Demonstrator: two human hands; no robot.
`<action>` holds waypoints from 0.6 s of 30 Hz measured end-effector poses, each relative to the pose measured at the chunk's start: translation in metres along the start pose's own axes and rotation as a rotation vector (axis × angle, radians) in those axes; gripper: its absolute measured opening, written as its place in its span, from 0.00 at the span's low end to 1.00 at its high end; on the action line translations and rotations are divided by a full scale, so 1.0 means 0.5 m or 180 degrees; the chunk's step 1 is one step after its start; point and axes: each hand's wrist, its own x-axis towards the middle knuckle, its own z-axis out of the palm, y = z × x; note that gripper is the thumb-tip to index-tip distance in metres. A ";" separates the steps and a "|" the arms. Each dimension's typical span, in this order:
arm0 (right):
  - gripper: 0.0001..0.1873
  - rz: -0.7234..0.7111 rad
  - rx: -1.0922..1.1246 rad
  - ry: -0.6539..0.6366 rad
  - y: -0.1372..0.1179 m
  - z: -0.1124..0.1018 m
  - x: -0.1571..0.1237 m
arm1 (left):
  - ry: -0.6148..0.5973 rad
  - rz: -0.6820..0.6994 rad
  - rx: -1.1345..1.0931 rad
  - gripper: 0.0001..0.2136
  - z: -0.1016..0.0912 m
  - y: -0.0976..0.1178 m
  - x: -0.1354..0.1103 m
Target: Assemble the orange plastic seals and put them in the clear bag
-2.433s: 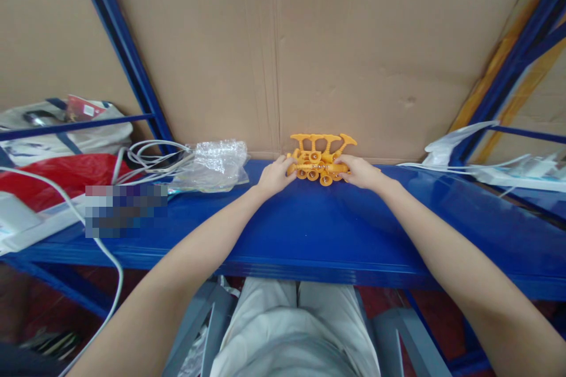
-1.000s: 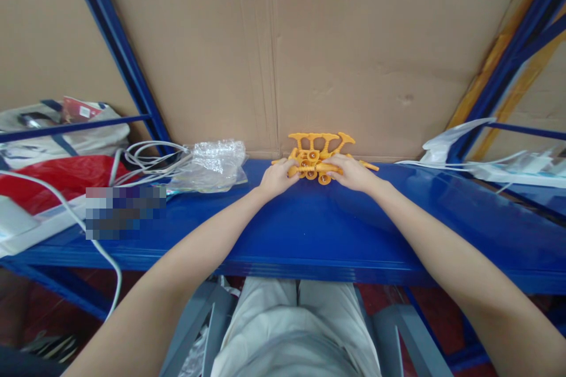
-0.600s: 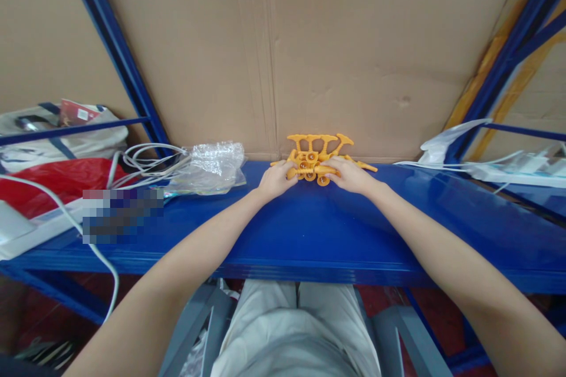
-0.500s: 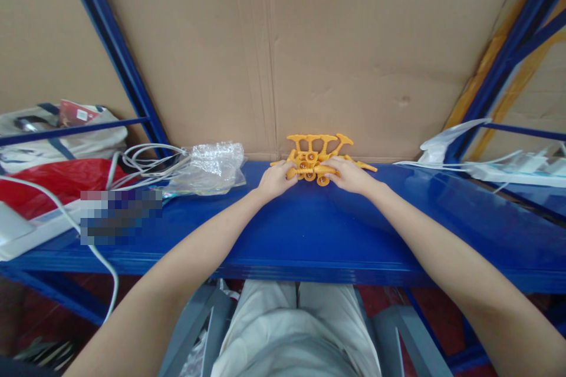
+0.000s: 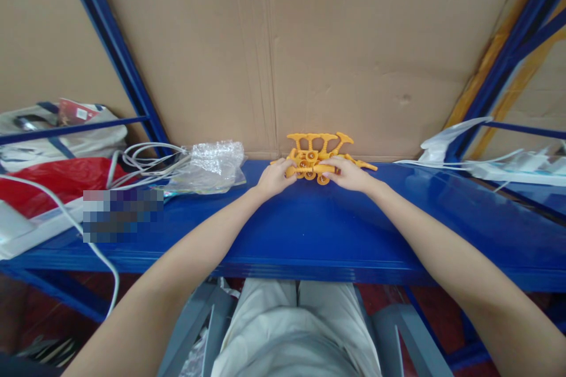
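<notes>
A slim yellow plastic piece (image 5: 324, 169) lies level between my two hands, with a rounded end at the left and a thicker, handle-like part at the right. My left hand (image 5: 275, 179) has its fingers closed on the left end. At the right end, my right hand (image 5: 350, 174) pinches the thicker part. Just behind and beneath is a cluster of similar yellow plastic pieces (image 5: 310, 155), with round cup-like ends facing me and T-shaped tops leaning towards the cardboard. The fingers partly hide the pieces at both sides, and their exact kind cannot be made out.
All this is on a blue metal shelf (image 5: 309, 230) backed by a cardboard sheet (image 5: 345, 59). Clear plastic packaging (image 5: 214, 168), white cables (image 5: 145, 156) and a red bag (image 5: 66, 185) lie to the left. A white power strip (image 5: 508, 172) sits at the right.
Both hands stay almost in place. The held yellow piece shows a little more of its length between the fingers, and the pile behind looks the same.
</notes>
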 end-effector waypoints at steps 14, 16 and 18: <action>0.22 0.0430 0.1324 0.0058 0.001 -0.005 0.001 | 0.0285 0.0062 -0.0264 0.11 -0.001 -0.011 0.007; 0.22 0.0598 0.1613 -0.0010 0.000 -0.013 0.001 | 0.0259 0.0041 -0.0260 0.11 0.001 -0.017 0.008; 0.20 0.0818 0.1825 -0.0058 -0.005 -0.021 0.000 | 0.0255 0.0074 -0.0267 0.11 0.002 -0.021 0.008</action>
